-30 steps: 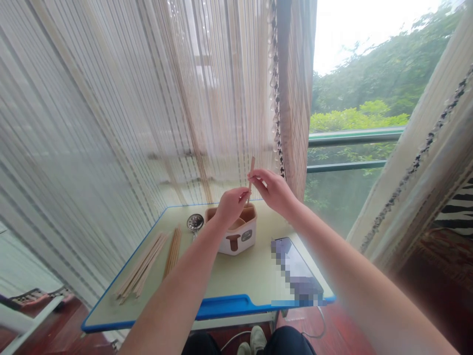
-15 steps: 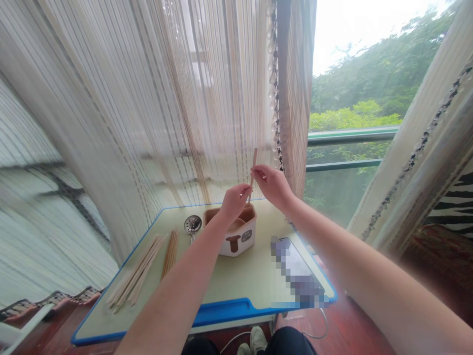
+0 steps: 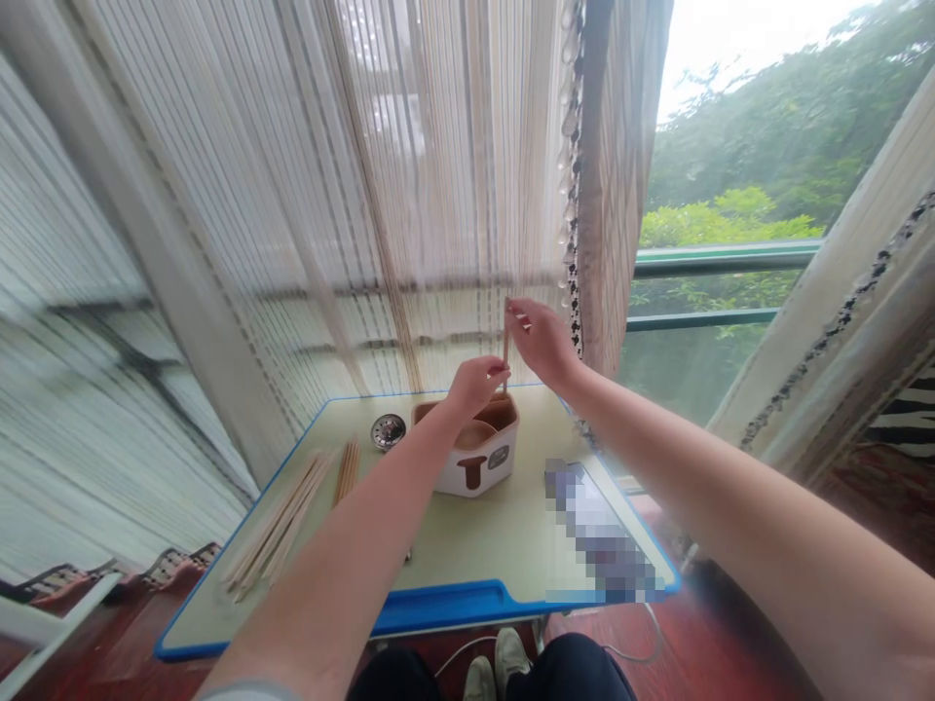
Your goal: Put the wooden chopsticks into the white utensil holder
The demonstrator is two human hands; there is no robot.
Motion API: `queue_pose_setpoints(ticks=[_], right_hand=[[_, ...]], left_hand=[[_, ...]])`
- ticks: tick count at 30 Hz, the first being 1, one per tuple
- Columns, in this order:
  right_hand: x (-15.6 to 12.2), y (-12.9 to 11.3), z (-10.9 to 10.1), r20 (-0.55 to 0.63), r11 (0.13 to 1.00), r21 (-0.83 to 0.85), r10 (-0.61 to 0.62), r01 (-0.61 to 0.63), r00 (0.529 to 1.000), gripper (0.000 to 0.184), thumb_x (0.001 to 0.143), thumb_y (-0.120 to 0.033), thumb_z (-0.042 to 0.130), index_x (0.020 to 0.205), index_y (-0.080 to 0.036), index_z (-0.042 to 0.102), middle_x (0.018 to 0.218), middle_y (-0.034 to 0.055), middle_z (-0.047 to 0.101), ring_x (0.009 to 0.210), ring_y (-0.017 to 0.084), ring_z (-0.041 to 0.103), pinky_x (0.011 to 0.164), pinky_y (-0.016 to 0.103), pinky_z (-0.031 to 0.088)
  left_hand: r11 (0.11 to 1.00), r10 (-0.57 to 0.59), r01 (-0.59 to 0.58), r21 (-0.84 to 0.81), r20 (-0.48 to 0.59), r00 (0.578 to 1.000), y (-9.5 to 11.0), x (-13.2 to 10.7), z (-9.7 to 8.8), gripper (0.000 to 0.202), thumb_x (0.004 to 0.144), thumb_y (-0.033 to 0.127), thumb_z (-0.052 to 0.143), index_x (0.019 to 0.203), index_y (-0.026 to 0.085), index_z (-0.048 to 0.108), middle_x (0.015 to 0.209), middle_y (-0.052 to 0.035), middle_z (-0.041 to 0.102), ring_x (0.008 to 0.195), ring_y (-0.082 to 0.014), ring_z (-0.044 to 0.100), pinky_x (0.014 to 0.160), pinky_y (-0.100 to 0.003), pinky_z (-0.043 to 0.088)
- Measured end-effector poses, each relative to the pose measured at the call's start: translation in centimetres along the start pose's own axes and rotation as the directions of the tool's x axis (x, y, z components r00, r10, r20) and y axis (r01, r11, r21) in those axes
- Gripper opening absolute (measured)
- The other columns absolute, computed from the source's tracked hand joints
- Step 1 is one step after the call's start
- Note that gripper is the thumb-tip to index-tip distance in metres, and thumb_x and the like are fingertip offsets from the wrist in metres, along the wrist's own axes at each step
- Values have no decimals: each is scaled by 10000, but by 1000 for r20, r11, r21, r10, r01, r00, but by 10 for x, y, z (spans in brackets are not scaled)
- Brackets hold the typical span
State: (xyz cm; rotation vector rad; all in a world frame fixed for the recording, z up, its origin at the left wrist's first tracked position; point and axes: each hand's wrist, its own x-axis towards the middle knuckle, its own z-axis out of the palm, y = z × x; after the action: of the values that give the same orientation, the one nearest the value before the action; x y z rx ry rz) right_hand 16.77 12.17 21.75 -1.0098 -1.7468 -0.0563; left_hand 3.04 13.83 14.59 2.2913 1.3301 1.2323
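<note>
My left hand (image 3: pixel 474 385) pinches the thin stick (image 3: pixel 506 343) low; my right hand (image 3: pixel 542 339) pinches it near the top. It stands near-upright at the container's (image 3: pixel 451 477) far-right side. Probably light, stiff, snappable: grip gently at two points.

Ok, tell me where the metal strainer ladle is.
In the head view, the metal strainer ladle lies on the table, left of the picture's middle, its head between the brown chopsticks and the utensil holder.
</note>
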Motion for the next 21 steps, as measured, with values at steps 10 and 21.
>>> queue_pose_setpoints(ticks=[10, 21], right_hand=[[2, 6, 7, 38, 998, -59, 3, -1, 999, 232, 849, -226, 467, 1002, -228, 641, 867, 30, 692, 750, 163, 623, 704, 291, 455], [-13, 20, 13, 136, 993, -114, 60, -44, 989, 207, 814, -210, 499, 887, -231, 691, 882, 25, 694, 854, 183, 602, 789, 311, 446]], left_hand=[[999, -39, 39, 16, 10, 999, -4, -8, 2, 237, 767, 374, 579, 893, 199, 677, 893, -28, 701, 855, -180, 618, 796, -300, 456], [992, -102, 98, 80, 60, 993, -11, -11, 10, 170, 777, 277, 535, 857, 210, 670, 910, -22, 686, 878, -187, 596, 840, -319, 444]])
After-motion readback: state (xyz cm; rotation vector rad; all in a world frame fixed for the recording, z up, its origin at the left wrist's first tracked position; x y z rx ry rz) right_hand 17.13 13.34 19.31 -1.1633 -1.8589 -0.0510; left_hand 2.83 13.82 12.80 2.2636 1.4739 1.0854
